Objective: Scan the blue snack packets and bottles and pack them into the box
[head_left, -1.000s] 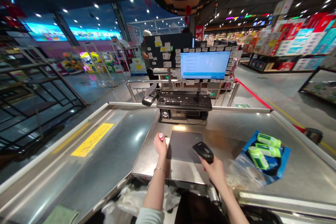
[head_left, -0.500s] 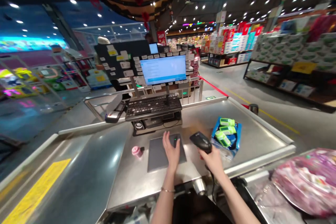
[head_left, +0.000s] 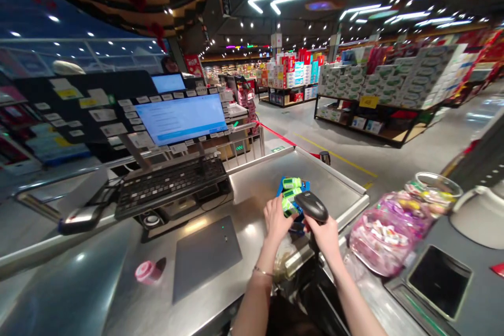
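My right hand (head_left: 325, 236) grips the handle of a black barcode scanner (head_left: 312, 206); its head points left, over the goods. My left hand (head_left: 277, 220) reaches to a small blue open box (head_left: 305, 186) on the metal counter. Its thumb and fingers close around the nearest green bottle (head_left: 288, 207); the hand hides part of it. Other green bottles with pale labels lie behind it in the box. On the counter to the left of my hands are a flat grey pad (head_left: 207, 257) and a small pink jar (head_left: 146, 272).
A monitor (head_left: 183, 119) stands behind a black keyboard (head_left: 173, 184). At the right are a pink tub of wrapped sweets (head_left: 381, 236) and a dark-screened device (head_left: 440, 281). A metal rail and a red belt (head_left: 275, 134) border the counter's far side.
My left hand has moved from over the grey pad to a green bottle in the box. The scanner stays in my right hand, now close to the bottles. The view has turned right.
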A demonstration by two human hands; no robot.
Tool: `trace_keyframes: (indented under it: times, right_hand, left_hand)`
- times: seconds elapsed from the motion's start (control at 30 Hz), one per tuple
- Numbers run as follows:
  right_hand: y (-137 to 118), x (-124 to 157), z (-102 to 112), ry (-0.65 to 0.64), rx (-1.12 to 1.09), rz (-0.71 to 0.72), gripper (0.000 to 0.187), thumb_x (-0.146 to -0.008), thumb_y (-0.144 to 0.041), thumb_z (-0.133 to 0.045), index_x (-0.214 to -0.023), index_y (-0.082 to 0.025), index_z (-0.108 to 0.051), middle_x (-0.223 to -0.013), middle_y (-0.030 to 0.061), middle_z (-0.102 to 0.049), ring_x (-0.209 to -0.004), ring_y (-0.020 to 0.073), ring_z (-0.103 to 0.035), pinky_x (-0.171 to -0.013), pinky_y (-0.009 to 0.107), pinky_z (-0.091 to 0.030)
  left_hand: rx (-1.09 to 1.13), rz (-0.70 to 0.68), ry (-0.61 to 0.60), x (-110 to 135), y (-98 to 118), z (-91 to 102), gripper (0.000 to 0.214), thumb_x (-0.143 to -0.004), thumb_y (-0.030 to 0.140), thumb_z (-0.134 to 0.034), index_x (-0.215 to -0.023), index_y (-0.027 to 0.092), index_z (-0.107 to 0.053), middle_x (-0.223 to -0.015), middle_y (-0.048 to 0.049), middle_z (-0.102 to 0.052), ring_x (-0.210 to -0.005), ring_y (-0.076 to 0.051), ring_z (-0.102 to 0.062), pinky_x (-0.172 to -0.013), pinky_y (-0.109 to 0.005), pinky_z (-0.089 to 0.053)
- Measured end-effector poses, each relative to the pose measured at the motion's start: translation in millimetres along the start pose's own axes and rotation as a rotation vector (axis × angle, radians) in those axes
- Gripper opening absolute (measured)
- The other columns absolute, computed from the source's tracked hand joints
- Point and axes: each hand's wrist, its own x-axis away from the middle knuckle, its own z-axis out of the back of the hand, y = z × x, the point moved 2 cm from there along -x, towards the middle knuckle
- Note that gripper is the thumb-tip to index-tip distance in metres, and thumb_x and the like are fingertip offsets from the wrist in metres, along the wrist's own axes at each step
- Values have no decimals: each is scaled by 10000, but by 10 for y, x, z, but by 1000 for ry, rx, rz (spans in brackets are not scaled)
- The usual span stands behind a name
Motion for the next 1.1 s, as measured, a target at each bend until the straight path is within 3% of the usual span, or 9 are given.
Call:
trace_keyframes:
  times: [0.23, 0.43, 0.57, 0.73, 0.87, 1.0, 1.1]
  right_hand:
    - [203, -138, 82, -17, -43, -27, 367, -704, -528, -644, -618, -172, -626, -476, 27, -628, -438, 174, -578, -510, 294, -487]
    - [226, -160, 126, -67, -28, -44, 363, -702, -521, -645, -580, -184, -589, -432, 16, -596, -398, 171, -553, -465, 283, -459]
    - [181, -106, 155, -107, 65, -44, 315, -697, -498, -632, -624, -196, -584, -446, 11, -604, -427, 194, -581, -486, 293, -460]
    - [71, 44, 101, -226, 223, 8, 232, -691, -430, -591, -698, -198, -603, -457, -3, -597, -466, 211, -594, -519, 301, -448]
    - [-4, 219, -90, -351, 314, 69, 212, -684, -389, -547, -720, -194, -622, -485, 16, -621, -518, 229, -622, -536, 299, -449]
    - [-85, 408, -321, -391, 373, 192, 269, -697, -395, -530, -782, -176, -660, -682, 71, -714, -673, 251, -673, -608, 299, -468]
    - [-135, 533, -470, -432, 440, 238, 297, -723, -404, -510, -819, -166, -659, -714, 85, -720, -706, 258, -683, -622, 295, -467]
  left_hand:
    - [-28, -11, -83, -68, -134, 40, 646, -696, 332, -726, -1296, 266, -498, -1130, -84, -608, -1065, -301, -473, -886, -428, -374]
    - [-28, -69, -165, -20, -108, 169, 468, -666, 291, -772, -1107, 263, -621, -1060, -59, -620, -1019, -260, -517, -860, -391, -396]
    - [69, 21, -12, 45, -80, 301, 482, -654, 264, -788, -1107, 255, -623, -1057, -53, -650, -995, -247, -549, -861, -396, -419]
    - [196, 140, 240, 213, -197, 651, 484, -656, 285, -783, -1115, 257, -633, -1080, -55, -659, -999, -235, -580, -859, -381, -463]
    - [192, 199, 353, 429, -351, 968, 470, -672, 298, -766, -1121, 254, -635, -1093, -62, -657, -1000, -233, -594, -868, -385, -473]
    - [150, 254, 413, 652, -515, 1224, 474, -658, 287, -771, -1114, 260, -643, -1104, -55, -657, -1024, -230, -592, -877, -385, -475]
    - [126, 283, 441, 791, -617, 1388, 483, -657, 282, -773, -1121, 266, -640, -1119, -49, -655, -1037, -221, -586, -879, -369, -475]
